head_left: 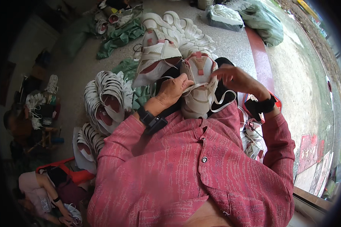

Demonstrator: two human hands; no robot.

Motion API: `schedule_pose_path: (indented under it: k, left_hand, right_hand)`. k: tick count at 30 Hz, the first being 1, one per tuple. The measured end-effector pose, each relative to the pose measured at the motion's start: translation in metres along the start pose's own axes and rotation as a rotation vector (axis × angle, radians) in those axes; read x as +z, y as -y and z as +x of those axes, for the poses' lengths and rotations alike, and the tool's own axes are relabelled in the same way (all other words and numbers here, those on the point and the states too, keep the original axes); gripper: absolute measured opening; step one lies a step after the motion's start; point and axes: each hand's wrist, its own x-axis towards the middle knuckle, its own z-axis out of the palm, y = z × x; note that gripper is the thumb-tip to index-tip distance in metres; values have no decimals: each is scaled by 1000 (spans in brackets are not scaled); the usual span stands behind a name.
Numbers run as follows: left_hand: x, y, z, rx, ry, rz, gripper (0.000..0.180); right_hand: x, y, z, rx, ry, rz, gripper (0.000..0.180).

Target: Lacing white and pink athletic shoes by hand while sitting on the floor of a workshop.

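A white and beige sneaker (195,104) with pink trim rests on my lap, toe toward me. A white shoelace (219,101) runs across its lower eyelets and hangs in a loose loop on the right side. My left hand (173,90) is closed, pinching the lace at the left edge of the shoe's opening. My right hand (236,80) bends over the right eyelet row, its fingertips pinched where the lace comes out; the thumb is mostly hidden. Just beyond my left hand stands another white sneaker (159,53) with a pink lining.
Rows of white shoe uppers (111,89) stand on the floor to my left. More pale shoes (183,28) lie ahead, near green cloth (121,39). A red container (278,102) with laced shoes is at my right. At lower left, another person (45,193) handles a white shoe.
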Motion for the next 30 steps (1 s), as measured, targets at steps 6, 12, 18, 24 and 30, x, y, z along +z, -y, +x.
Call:
schedule_pose_path:
  k: [6, 12, 18, 24, 30]
  left_hand:
    - [-3, 10, -4, 169, 106, -160, 23]
    - [-12, -3, 4, 46, 142, -339, 20]
    - [-9, -8, 3, 89, 109, -235, 21]
    - [-3, -11, 6, 37, 79, -137, 24]
    - [9, -16, 24, -238, 60, -154, 29]
  right_hand:
    - [40, 9, 27, -474, -221, -428, 24]
    - [50, 14, 4, -34, -145, 658, 14]
    - [18, -25, -31, 385, -234, 484, 31]
    - [39, -22, -25, 108, -635, -505, 16]
    - [56, 21, 7, -322, -415, -467, 20]
